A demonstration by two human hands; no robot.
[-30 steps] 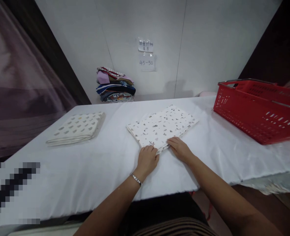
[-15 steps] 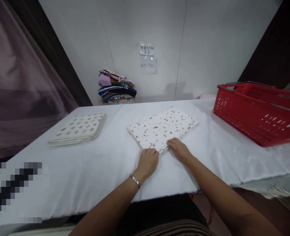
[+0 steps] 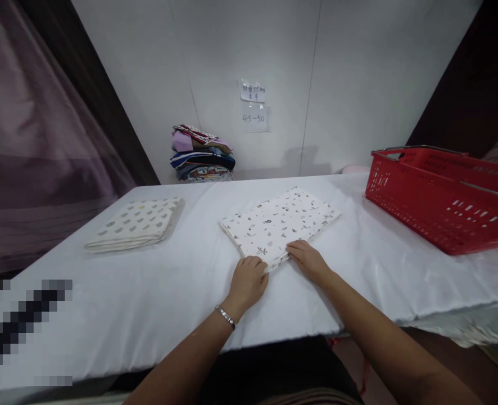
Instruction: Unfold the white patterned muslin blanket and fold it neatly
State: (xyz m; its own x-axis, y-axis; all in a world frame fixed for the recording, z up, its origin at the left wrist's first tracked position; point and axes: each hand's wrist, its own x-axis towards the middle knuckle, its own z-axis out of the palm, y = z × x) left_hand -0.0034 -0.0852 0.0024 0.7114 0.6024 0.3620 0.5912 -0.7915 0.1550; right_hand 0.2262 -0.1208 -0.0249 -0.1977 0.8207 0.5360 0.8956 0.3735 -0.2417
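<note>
A folded white cloth point(image 3: 280, 222) with a small grey and dark print lies at an angle on the white-covered table. My left hand point(image 3: 248, 283) is closed on its near corner, the thumb hidden from view. Farther right along the same near edge, my right hand point(image 3: 310, 261) pinches the cloth's layers, fingertips on top. The layered edge shows between the two hands. A silver bracelet point(image 3: 225, 316) circles my left wrist.
Another folded cloth point(image 3: 137, 224), cream with grey shapes, lies on the left of the table point(image 3: 181, 304). A red plastic basket point(image 3: 434, 197) stands at the right. Stacked folded fabrics point(image 3: 202, 154) are at the back by the wall, below paper signs point(image 3: 255, 118).
My left hand has shifted slightly left and toward me at the corner, and more of the cloth's near edge shows. My right hand keeps its place on the edge.
</note>
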